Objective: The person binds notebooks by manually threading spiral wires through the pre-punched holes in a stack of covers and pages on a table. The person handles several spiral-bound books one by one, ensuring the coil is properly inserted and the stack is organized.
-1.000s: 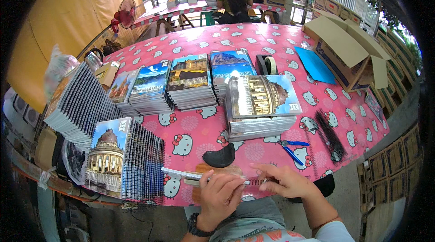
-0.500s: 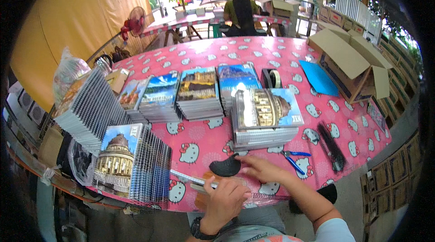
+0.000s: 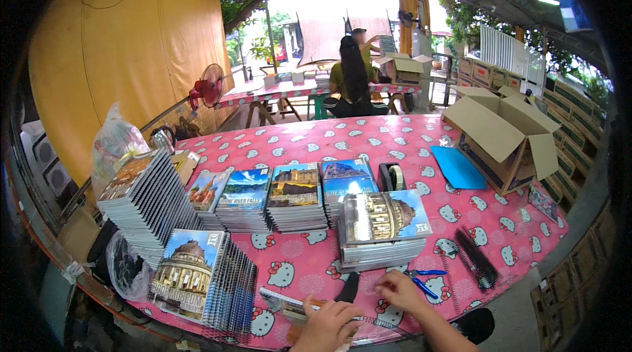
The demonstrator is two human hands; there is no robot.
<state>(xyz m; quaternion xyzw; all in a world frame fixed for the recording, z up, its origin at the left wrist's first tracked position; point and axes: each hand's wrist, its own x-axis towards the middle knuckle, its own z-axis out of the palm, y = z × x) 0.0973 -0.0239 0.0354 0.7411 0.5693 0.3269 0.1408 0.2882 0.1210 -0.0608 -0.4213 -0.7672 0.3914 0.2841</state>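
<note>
My left hand (image 3: pixel 327 323) is closed over a thin book (image 3: pixel 284 302) at the table's near edge, its pages edge-on to me. A dark spiral coil (image 3: pixel 385 323) runs out to the right of that hand. My right hand (image 3: pixel 400 291) hovers right of a curved black pad (image 3: pixel 347 288), fingers bent and apart, with nothing visible in them. Blue-handled pliers (image 3: pixel 424 282) lie just beyond it. To the left stand spiral-bound books (image 3: pixel 187 273) with a domed building on the cover; a similar stack (image 3: pixel 382 220) lies ahead.
More book stacks (image 3: pixel 296 194) line the table's middle, and a tall one (image 3: pixel 141 204) stands left. Black coils (image 3: pixel 475 260) lie at right. Farther off are a tape roll (image 3: pixel 395 177), a blue sheet (image 3: pixel 459 167) and an open carton (image 3: pixel 507 135). Two people sit beyond, near a red fan (image 3: pixel 209 85).
The view has tilted up, showing more of the far area. My right hand has come away from the black pad, which now appears narrower. My left hand stays on the book.
</note>
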